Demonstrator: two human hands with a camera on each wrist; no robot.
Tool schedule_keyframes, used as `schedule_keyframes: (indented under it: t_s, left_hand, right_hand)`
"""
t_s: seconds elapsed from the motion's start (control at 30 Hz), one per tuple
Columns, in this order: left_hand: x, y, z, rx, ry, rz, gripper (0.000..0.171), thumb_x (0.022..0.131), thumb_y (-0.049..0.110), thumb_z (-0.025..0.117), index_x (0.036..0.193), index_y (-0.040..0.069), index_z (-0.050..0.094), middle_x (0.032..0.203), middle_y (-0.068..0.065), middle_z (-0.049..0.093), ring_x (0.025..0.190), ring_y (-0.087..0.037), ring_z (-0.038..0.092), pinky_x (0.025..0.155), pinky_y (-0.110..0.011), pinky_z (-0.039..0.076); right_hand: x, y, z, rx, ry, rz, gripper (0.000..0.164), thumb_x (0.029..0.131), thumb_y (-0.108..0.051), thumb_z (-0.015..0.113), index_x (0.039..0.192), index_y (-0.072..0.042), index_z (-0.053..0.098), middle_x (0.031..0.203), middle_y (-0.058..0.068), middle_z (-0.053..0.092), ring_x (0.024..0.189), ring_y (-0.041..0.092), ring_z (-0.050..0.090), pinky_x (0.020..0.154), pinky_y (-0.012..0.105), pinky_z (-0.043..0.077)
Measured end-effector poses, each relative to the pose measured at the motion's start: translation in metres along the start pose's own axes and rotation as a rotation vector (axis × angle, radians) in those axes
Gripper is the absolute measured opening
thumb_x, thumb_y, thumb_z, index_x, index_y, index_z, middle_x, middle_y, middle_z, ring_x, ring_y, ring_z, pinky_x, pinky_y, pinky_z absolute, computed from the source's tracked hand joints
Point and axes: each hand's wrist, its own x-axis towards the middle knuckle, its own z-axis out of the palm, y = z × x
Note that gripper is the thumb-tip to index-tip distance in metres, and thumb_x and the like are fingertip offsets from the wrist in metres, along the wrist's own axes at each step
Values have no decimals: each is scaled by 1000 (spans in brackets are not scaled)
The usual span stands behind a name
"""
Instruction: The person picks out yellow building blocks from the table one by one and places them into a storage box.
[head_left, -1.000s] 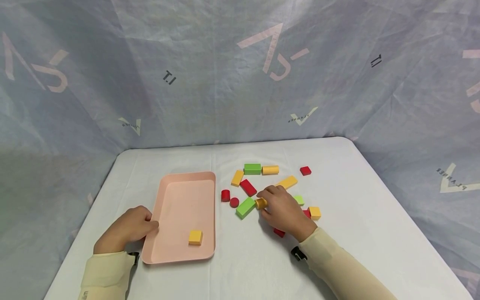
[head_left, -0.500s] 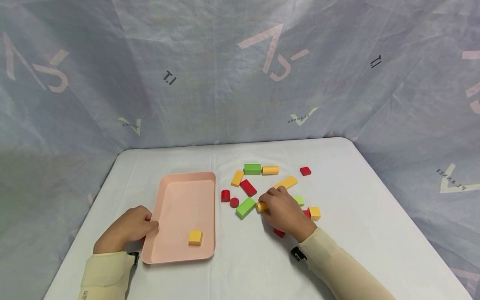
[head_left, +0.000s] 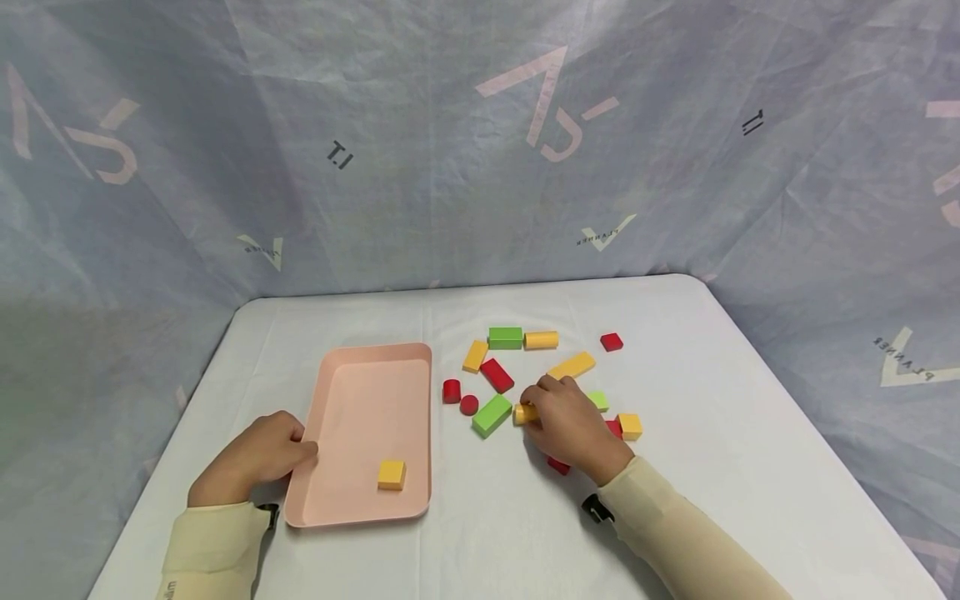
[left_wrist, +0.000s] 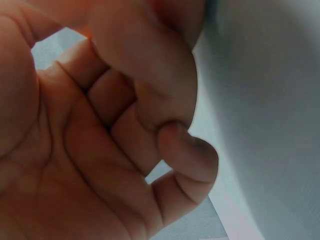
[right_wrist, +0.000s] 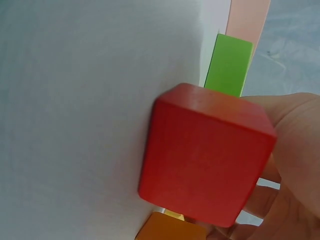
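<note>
My left hand [head_left: 264,454] pinches the left rim of a pink tray [head_left: 360,400], thumb inside the wall; the left wrist view shows its curled fingers [left_wrist: 175,95]. A yellow cube [head_left: 391,475] sits in the tray. My right hand [head_left: 567,423] holds a yellow cylinder [head_left: 525,414] low over the table, and one end sticks out past the fingers. Just left of that end lies a light green block [head_left: 491,416]. In the right wrist view a red block [right_wrist: 205,155] stands near the camera, partly covering the fingers.
Several loose blocks lie around the right hand: a long yellow block [head_left: 572,366], a red block [head_left: 497,376], a red cylinder [head_left: 451,392], a red disc [head_left: 468,405], another yellow cube [head_left: 629,427]. Farther back are a green block [head_left: 506,338] and another yellow cylinder [head_left: 541,340].
The yellow cylinder in my right hand has shifted slightly right and turned, leaving a small gap to the light green block. The left hand and tray have not moved.
</note>
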Motion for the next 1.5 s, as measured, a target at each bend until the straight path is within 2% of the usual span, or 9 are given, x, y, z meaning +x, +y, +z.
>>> schedule_keyframes:
  t_s: [0.5,1.13,1.5]
  left_hand:
    - [1,0,0,11,-2,-4,30,73,14,56,49,17,37,44,6,32,41,-11,28,41,-26,23]
    - [0,0,1,7,-4,-15,29,74,15,58,51,16,41,45,6,33,41,-11,29,40,-26,24]
    - [0,0,2,-3,-9,-23,30,76,15,58,51,16,41,45,6,34,41,-11,29,40,-26,24]
  right_hand:
    - [-1,-4,-6,1,4,44,33,75,-33,74,104,-19,66,88,-8,51,74,4,45,65,23,47]
    - [-1,-9,-14,-5,58,22,28,75,-30,66,102,-20,66,87,-9,52,72,3,43,60,22,46]
    - [-4,-14,-19,3,86,15,30,76,-32,69,104,-22,65,92,-10,54,75,3,44,62,23,47]
